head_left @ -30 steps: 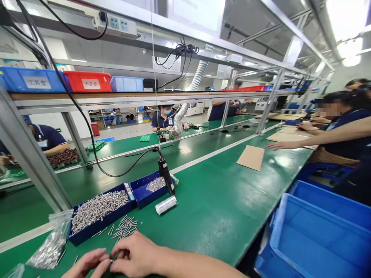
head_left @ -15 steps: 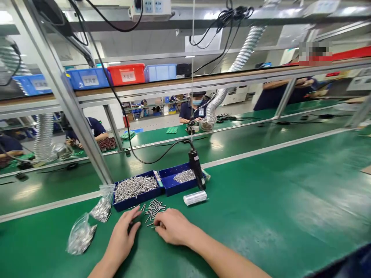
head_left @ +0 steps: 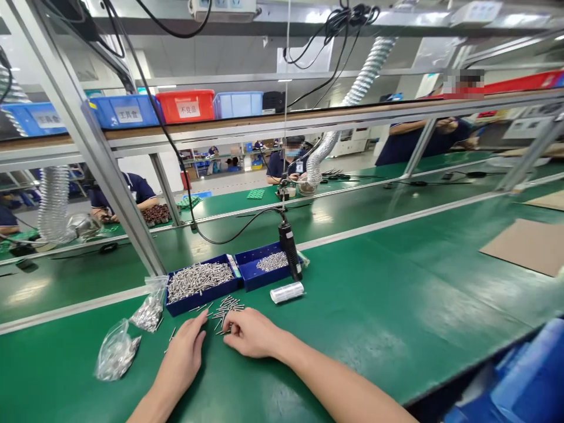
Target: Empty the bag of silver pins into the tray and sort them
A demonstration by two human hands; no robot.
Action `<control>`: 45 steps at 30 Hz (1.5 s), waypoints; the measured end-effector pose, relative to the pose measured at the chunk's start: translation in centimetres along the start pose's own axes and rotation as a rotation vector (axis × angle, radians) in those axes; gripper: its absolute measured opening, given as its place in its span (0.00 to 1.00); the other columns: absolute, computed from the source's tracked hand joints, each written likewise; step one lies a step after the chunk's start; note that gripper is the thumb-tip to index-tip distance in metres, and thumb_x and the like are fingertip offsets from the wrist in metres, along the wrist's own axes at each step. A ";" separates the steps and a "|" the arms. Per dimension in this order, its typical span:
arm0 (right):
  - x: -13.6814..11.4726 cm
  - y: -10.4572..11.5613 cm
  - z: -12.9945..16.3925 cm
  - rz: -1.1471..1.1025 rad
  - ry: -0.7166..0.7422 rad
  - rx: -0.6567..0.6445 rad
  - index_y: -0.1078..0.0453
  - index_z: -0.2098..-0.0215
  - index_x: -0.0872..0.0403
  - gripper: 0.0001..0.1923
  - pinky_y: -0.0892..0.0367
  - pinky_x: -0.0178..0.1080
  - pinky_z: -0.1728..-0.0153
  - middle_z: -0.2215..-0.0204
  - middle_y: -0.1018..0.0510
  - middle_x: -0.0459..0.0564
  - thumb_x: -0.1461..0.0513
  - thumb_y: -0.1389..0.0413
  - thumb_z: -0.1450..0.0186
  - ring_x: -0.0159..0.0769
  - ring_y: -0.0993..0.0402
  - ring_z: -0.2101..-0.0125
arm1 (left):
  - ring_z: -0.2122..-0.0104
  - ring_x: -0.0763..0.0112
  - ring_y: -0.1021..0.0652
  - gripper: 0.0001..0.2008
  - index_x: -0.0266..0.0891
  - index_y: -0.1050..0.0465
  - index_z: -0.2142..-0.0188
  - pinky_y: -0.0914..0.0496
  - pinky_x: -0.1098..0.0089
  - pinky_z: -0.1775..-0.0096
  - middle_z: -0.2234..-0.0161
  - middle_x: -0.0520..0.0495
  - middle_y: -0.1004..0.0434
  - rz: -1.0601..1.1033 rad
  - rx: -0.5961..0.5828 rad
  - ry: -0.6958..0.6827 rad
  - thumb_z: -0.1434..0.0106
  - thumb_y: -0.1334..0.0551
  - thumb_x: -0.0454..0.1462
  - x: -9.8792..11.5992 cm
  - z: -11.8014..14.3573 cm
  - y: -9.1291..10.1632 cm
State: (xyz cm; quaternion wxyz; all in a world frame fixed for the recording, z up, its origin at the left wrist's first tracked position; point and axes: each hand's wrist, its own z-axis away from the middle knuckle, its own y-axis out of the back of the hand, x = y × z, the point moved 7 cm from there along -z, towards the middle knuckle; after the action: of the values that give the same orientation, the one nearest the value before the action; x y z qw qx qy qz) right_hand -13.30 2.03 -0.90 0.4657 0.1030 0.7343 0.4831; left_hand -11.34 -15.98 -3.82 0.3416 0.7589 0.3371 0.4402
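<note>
Labels: the red bin (head_left: 185, 106) on the upper shelf bears a white label reading 不良品; the blue bin (head_left: 124, 111) beside it has a white label I cannot read for certain.
Left hand: my left hand (head_left: 185, 355) lies palm down and open on the green tabletop (head_left: 374, 317), fingertips at the near edge of the loose screws (head_left: 224, 308).
Right hand: my right hand (head_left: 251, 333) rests curled beside it, fingertips touching the loose screws; I cannot tell whether it pinches one.
Screws: scattered on the tabletop just in front of the left blue tray (head_left: 200, 282), which is heaped with long screws.
Second tray: right blue tray (head_left: 267, 267) holds smaller metal parts; the black electric screwdriver (head_left: 289, 249) hangs on its cable at the tray's right end.
Nearby: a clear roll (head_left: 287, 292) lies just beyond my right hand; two plastic bags (head_left: 132, 332) of metal parts lie to the left.
Change: against half a second ago both hands sit slightly lower and left in view; a brown cardboard sheet (head_left: 526, 247) now shows at far right.
</note>
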 end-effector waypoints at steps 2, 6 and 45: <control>-0.2 -0.6 -0.1 -0.046 0.026 -0.029 0.25 0.58 0.51 0.09 0.38 0.31 0.67 0.71 0.18 0.43 0.60 0.41 0.37 0.32 0.24 0.70 | 0.45 0.59 0.24 0.22 0.46 0.35 0.36 0.27 0.59 0.45 0.44 0.43 0.25 -0.020 0.021 -0.011 0.28 0.50 0.39 -0.4 -0.1 -0.1; -0.1 -1.2 -0.5 -0.055 0.021 -0.013 0.23 0.61 0.51 0.08 0.37 0.31 0.67 0.71 0.18 0.44 0.61 0.41 0.39 0.33 0.23 0.69 | 0.44 0.59 0.24 0.23 0.43 0.34 0.37 0.27 0.60 0.45 0.42 0.43 0.25 -0.056 -0.016 -0.005 0.28 0.51 0.38 -0.4 -0.7 -1.0; 0.3 -1.2 -0.5 -0.058 -0.038 0.042 0.24 0.66 0.49 0.06 0.39 0.35 0.64 0.73 0.21 0.44 0.61 0.43 0.37 0.36 0.27 0.69 | 0.61 0.54 0.18 0.37 0.27 0.43 0.35 0.32 0.66 0.65 0.66 0.42 0.16 -0.499 -0.105 0.678 0.46 0.43 0.28 -12.8 2.1 12.9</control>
State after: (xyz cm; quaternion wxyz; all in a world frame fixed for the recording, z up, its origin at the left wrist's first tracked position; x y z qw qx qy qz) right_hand -13.57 1.31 -1.98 0.4911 0.1007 0.7379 0.4518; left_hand -11.64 -33.85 0.31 0.3455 0.4480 0.5808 0.5853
